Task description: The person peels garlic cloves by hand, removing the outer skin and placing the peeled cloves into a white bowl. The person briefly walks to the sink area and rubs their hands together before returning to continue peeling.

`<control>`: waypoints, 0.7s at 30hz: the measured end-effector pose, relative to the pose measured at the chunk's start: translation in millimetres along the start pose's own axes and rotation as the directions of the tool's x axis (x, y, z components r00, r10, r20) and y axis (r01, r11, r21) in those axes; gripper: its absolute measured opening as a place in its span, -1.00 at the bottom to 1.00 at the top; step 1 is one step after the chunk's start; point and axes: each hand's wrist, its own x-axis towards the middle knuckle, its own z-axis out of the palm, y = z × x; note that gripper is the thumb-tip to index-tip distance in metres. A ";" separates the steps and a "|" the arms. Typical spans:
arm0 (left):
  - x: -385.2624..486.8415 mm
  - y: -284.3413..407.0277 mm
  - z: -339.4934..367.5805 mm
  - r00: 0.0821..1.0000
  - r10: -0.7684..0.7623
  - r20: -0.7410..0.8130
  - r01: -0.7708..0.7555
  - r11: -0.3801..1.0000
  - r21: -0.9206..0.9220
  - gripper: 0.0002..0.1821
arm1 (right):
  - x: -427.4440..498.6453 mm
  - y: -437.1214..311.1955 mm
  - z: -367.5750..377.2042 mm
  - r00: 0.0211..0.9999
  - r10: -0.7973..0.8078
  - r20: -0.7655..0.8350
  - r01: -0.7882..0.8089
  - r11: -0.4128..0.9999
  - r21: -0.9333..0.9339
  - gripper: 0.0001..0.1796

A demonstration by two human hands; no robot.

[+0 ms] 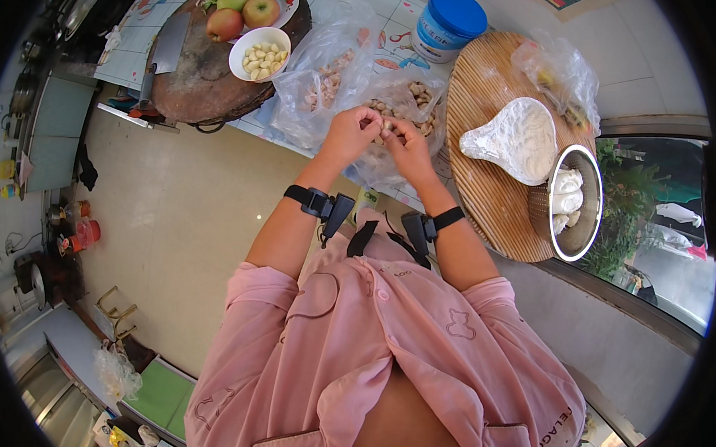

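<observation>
A small garlic clove point(387, 126) is pinched between the thumb and fingers of my right hand point(410, 149). The fingertips of my left hand point(354, 131) close on the same clove from the other side. Just beyond my hands, an open clear plastic bag point(429, 79) holds unpeeled garlic cloves point(419, 95). To its left, a second plastic bag point(304, 85) contains pale papery garlic skins point(329, 81). Farther left, a white bowl point(235, 54) of peeled cloves point(263, 58) sits on a round wooden chopping block point(196, 93).
A cleaver point(171, 44) and a plate with apples point(260, 12) rest on the block. A blue-lidded tub point(448, 25) stands at the back. On the right, a round slatted board point(482, 176) carries a floury scoop point(534, 138), a metal strainer point(597, 204) and a plastic bag point(567, 76).
</observation>
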 end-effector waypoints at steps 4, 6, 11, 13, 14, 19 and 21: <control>2.5 -13.8 2.1 0.999 -0.011 -0.047 0.009 0.998 -0.057 -0.86 | 5.7 8.8 -3.5 0.996 0.088 0.013 -0.089 0.994 0.066 -0.69; 3.6 -19.7 6.1 0.997 -0.004 -0.082 0.002 1.000 -0.025 -0.86 | 6.6 13.7 -3.3 0.996 0.083 0.021 -0.084 0.996 0.043 -0.68; 2.6 -18.8 13.4 0.943 0.304 -0.135 -0.270 0.936 0.226 -0.85 | 5.8 13.3 -0.6 0.977 -0.210 -0.030 0.196 0.949 -0.247 -0.62; 2.0 -12.6 13.2 0.926 0.363 -0.107 -0.327 0.909 0.257 -0.84 | 2.7 7.0 -4.8 0.972 -0.233 0.007 0.221 0.913 -0.343 -0.59; 1.6 -9.1 12.7 0.940 0.332 -0.080 -0.298 0.913 0.280 -0.85 | 1.2 3.6 -7.3 0.981 -0.194 0.026 0.189 0.906 -0.379 -0.58; 0.0 6.5 10.7 0.974 0.223 -0.029 -0.198 0.912 0.358 -0.81 | 1.0 -7.6 -9.3 0.958 -0.278 0.065 0.272 0.820 -0.504 -0.54; 0.0 10.4 10.6 0.977 0.211 -0.044 -0.182 0.916 0.357 -0.81 | 0.2 -9.8 -11.2 0.956 -0.278 0.088 0.282 0.804 -0.524 -0.53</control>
